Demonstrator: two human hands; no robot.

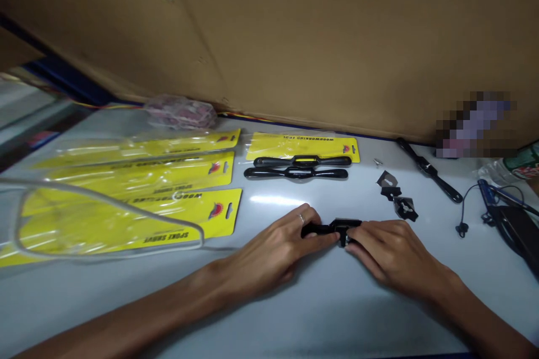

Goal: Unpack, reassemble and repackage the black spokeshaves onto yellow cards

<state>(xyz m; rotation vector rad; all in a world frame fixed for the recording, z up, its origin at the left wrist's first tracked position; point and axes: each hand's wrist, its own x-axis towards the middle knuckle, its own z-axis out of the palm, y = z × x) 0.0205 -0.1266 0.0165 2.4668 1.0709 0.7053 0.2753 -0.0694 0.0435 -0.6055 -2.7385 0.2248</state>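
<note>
Just right of the middle of the view, my two hands hold a black spokeshave low over the table. My left hand, with a ring on one finger, is closed round the left handle, its index finger reaching to the body. The fingers of my right hand are closed at the middle of the body, by a small dark part, and they hide the right handle. Beyond my right hand lie loose metal blades and black clamp plates. Small silver screws rest behind them.
Two black spokeshaves lie by a yellow card; another spokeshave is at right. Yellow spoke shave blister packs fill the left, under a pale cable loop. Earphones and a black case sit at the right edge.
</note>
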